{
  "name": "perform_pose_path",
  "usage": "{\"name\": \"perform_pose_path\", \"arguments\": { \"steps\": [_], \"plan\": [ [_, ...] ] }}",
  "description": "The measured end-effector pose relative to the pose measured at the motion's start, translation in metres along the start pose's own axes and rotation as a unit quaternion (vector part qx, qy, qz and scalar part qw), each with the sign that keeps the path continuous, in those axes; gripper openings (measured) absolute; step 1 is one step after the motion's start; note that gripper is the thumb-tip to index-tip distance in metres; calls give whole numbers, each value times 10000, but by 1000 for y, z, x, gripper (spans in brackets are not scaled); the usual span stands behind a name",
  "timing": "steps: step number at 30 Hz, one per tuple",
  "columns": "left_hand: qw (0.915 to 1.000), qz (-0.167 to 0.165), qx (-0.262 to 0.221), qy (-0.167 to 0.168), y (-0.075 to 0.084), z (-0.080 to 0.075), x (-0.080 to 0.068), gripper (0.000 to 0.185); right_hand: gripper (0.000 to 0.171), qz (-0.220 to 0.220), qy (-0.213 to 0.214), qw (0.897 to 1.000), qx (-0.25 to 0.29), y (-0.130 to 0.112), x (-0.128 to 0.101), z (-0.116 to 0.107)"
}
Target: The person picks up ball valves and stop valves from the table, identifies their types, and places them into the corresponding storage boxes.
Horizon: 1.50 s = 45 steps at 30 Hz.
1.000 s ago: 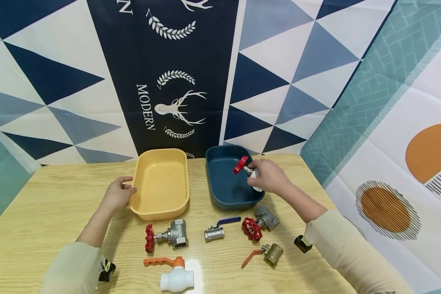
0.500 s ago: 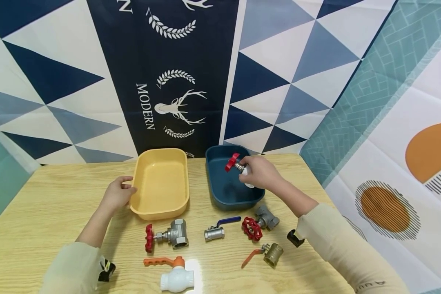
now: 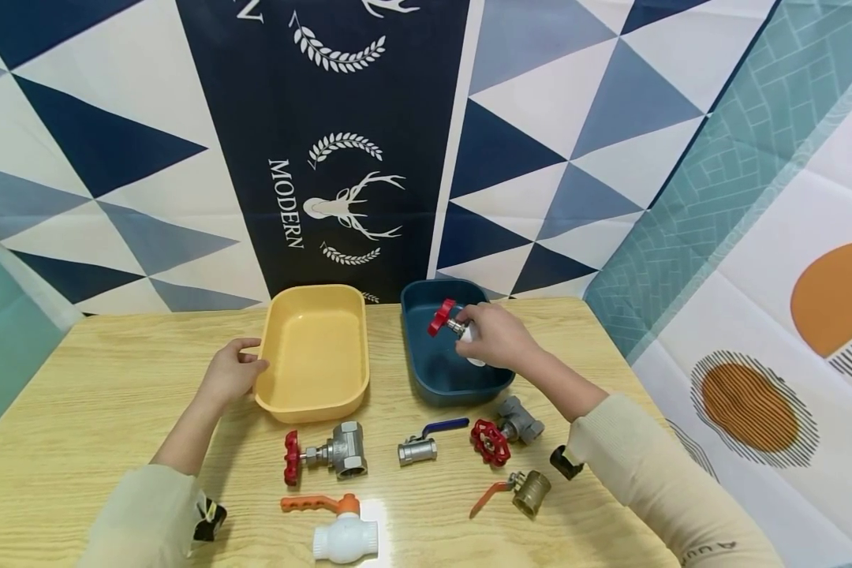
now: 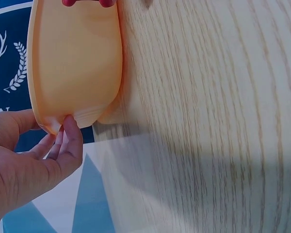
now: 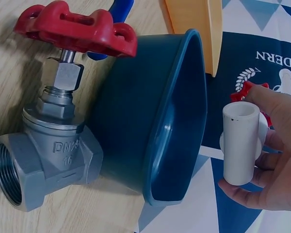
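Observation:
My right hand (image 3: pixel 493 338) grips a white plastic valve (image 5: pixel 241 143) with a red handwheel (image 3: pixel 441 315) and holds it over the dark blue tray (image 3: pixel 426 371). The valve's white body shows best in the right wrist view, between my fingers (image 5: pixel 274 145). My left hand (image 3: pixel 233 372) holds the left rim of the yellow tray (image 3: pixel 312 355); in the left wrist view its fingertips (image 4: pixel 70 133) touch that tray's edge (image 4: pixel 63 73).
On the wooden table (image 3: pixel 78 394) in front of the trays lie a steel gate valve with red wheel (image 3: pixel 326 456), a blue-handled ball valve (image 3: pixel 426 443), another red-wheeled steel valve (image 3: pixel 504 432), a brass valve with orange lever (image 3: pixel 521 493) and a white valve with orange handle (image 3: pixel 334 528).
My right hand has carried the white valve leftward and a little farther back over the blue tray. The left hand has stayed on the yellow tray.

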<state>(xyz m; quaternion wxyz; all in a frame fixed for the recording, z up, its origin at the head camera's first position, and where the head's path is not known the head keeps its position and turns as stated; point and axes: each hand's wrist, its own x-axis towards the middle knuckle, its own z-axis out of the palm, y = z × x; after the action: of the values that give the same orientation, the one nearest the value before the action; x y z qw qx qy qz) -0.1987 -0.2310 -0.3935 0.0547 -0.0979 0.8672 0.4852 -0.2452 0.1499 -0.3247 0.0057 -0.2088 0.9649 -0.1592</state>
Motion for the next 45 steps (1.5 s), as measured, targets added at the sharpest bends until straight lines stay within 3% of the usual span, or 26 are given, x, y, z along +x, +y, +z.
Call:
{"name": "perform_pose_path", "arguments": {
  "steps": [25, 45],
  "plan": [
    [10000, 14, -71, -54, 0, 0, -1, 51, 40, -455, -36, 9990, 1, -12, 12, 5],
    [10000, -2, 18, 22, -3, 2, 1, 49, 41, -579, -128, 9982, 37, -22, 25, 12]
  ]
}}
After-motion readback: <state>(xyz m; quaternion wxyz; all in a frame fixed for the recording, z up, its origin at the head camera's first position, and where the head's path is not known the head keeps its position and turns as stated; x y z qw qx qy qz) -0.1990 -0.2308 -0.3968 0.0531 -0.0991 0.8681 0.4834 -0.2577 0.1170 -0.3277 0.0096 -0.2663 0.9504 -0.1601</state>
